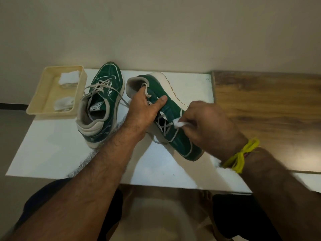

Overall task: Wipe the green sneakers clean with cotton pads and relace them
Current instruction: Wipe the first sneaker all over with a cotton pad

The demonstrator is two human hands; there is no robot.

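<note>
Here the right hand (pixel 208 126) fingers pinch a cotton pad (pixel 178 123) against the sneaker (pixel 172 108), left hand (pixel 144 108) fingers clamping its collar.

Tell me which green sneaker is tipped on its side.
The right-hand sneaker, gripped by the left hand, lies tilted with its sole facing away; the other sneaker stands upright beside the tray.
</note>
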